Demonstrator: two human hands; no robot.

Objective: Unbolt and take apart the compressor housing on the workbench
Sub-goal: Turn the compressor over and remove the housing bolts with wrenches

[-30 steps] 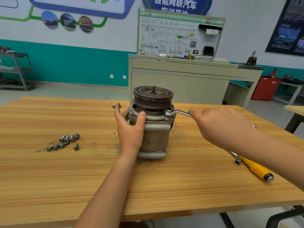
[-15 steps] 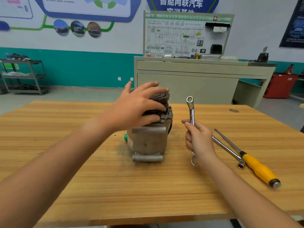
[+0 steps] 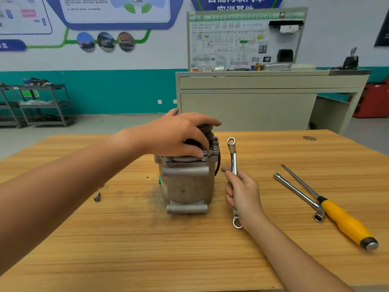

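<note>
Lifted off the flange, the silver ring spanner (image 3: 232, 157) stands upright in the fist of the right hand (image 3: 244, 192), well back from the near edge of the wooden workbench (image 3: 147, 260). At its 9 o'clock, mid-bench, stands the grey cast-metal compressor (image 3: 187, 186), top clasped by the left hand (image 3: 179, 135).

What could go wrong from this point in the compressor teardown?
1. The compressor stands on end and the left hand grips only its pulley; wrench torque could tip or turn it.
2. The left thumb rests beside a flange bolt, so the ring spanner in the right hand might pinch it.
3. A loose bolt lies alone on the workbench and could get lost.
</note>
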